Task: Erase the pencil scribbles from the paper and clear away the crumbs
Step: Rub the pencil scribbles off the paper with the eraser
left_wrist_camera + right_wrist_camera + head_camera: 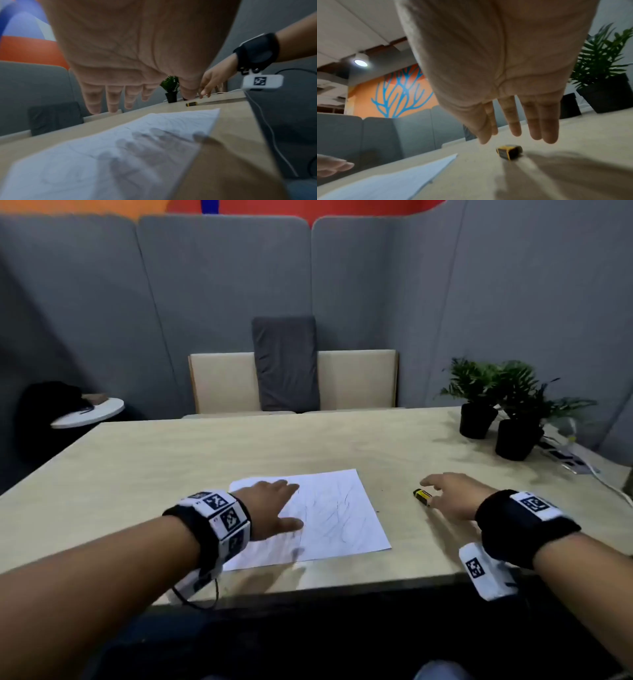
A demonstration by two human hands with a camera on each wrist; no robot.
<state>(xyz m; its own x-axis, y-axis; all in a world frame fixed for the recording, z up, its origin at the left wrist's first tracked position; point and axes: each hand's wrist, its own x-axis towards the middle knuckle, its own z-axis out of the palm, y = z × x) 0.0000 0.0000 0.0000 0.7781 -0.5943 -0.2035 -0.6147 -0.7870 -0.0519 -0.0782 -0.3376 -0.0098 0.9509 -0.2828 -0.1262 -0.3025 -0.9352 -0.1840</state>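
While nothing has yet been rubbed out, the white sheet of paper with faint pencil scribbles (329, 515) is seen lying flat on the pale wooden bench (137, 474), close to its near edge. Over the left part of the sheet the left hand (270, 508) is held spread and released, palm down; the wrist view shows its fingers (111, 100) lifted clear, a shadow cast beneath. Right of the sheet, just apart from it, the small yellow-and-black block eraser (422, 496) is found lying on the bench. Directly over it the right hand (448, 496) is poised, fingers straight, nothing grasped. The eraser is judged light, firm and grippy, best pinched by its long sides; the paper is thin and liable to crumple, so it should be pinned flat. Beyond the sheet, to the right, two potted green plants (496, 405) are set.
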